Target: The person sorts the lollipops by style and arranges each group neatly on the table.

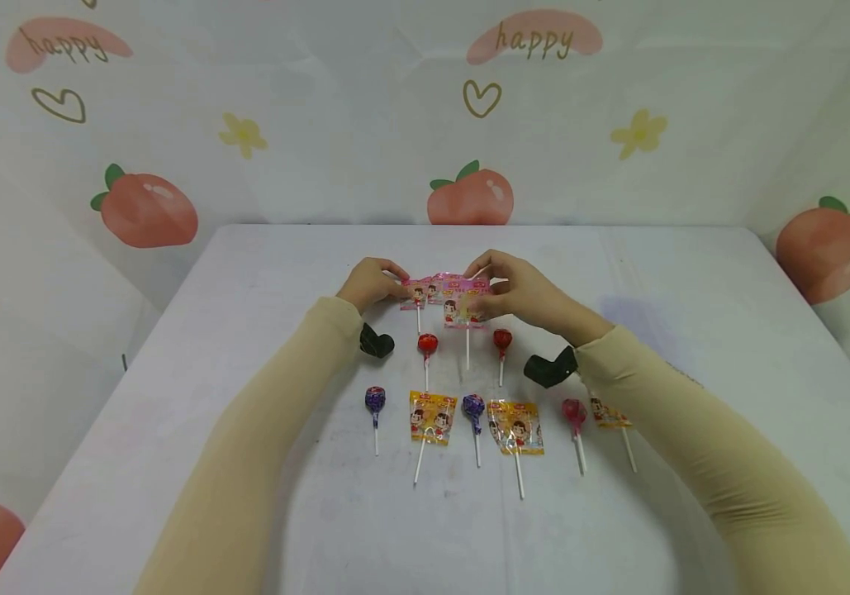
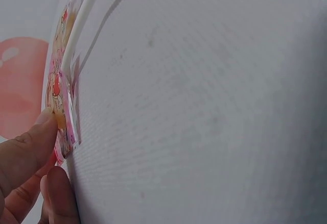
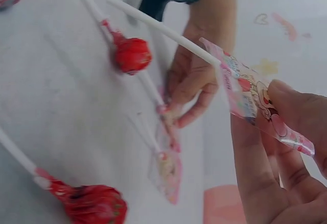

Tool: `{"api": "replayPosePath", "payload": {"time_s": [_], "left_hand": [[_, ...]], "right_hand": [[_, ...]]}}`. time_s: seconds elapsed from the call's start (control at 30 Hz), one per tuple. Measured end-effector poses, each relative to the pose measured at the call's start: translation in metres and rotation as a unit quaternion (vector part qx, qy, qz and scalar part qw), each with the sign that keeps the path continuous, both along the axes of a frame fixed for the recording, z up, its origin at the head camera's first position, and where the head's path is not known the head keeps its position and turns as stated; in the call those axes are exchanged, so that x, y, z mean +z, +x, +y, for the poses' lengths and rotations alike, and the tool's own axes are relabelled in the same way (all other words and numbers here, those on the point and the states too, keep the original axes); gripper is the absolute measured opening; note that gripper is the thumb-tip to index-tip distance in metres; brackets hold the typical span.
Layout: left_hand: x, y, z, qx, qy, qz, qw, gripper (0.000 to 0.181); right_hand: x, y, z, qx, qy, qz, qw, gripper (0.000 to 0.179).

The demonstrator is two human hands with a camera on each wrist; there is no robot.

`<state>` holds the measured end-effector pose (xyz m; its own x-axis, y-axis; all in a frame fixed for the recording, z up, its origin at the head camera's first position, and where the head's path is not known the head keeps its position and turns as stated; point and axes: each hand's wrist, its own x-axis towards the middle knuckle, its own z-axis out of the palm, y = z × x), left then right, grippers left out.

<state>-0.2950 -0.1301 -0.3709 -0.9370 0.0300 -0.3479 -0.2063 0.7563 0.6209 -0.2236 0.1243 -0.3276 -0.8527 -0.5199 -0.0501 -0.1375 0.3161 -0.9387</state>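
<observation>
At the far part of the table, my left hand [image 1: 371,283] pinches the edge of a pink-wrapped flat lollipop [image 1: 411,293], its white stick toward me. In the left wrist view, the thumb [image 2: 30,150] presses on its wrapper. My right hand [image 1: 532,296] holds another pink-wrapped lollipop [image 3: 258,99] between thumb and fingers, raised off the table in the right wrist view. Between the hands lies a third pink-wrapped lollipop [image 3: 167,175], partly covered in the head view. Nearer me are two red ball lollipops [image 1: 428,344].
Closer in lie purple ball lollipops [image 1: 375,400], a pink-red ball lollipop [image 1: 574,412] and yellow-wrapped flat lollipops [image 1: 432,417]. One yellow-wrapped lollipop [image 1: 609,413] is partly behind the right sleeve. A fruit-print cloth [image 1: 365,124] hangs behind the white table [image 1: 172,397].
</observation>
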Motion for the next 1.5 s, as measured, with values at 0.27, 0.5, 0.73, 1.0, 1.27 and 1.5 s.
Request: {"api": "replayPosePath", "payload": {"time_s": [0.27, 0.5, 0.73, 1.0, 1.27, 1.5], "left_hand": [[-0.001, 0.000, 0.000, 0.003, 0.003, 0.003, 1.0000, 0.035], [-0.001, 0.000, 0.001, 0.008, 0.007, -0.005, 0.9999, 0.035], [0.001, 0.000, 0.000, 0.013, 0.007, -0.012, 0.9998, 0.035], [0.000, 0.000, 0.000, 0.016, 0.012, -0.014, 0.9997, 0.035], [0.001, 0.001, 0.000, 0.017, 0.012, -0.015, 0.9997, 0.035], [0.001, 0.001, 0.001, 0.015, 0.012, -0.015, 0.9997, 0.035]], "right_hand": [[0.012, -0.002, 0.005, -0.048, -0.023, 0.027, 0.9982, 0.041], [0.016, -0.008, 0.013, -0.088, -0.029, 0.042, 0.9948, 0.043], [0.013, -0.019, 0.018, -0.121, -0.035, 0.025, 0.9917, 0.047], [0.006, -0.029, 0.017, -0.159, -0.026, 0.011, 0.9869, 0.045], [-0.008, -0.042, 0.017, -0.186, -0.016, -0.018, 0.9822, 0.043], [-0.019, -0.047, 0.018, -0.189, -0.004, -0.042, 0.9810, 0.043]]}}
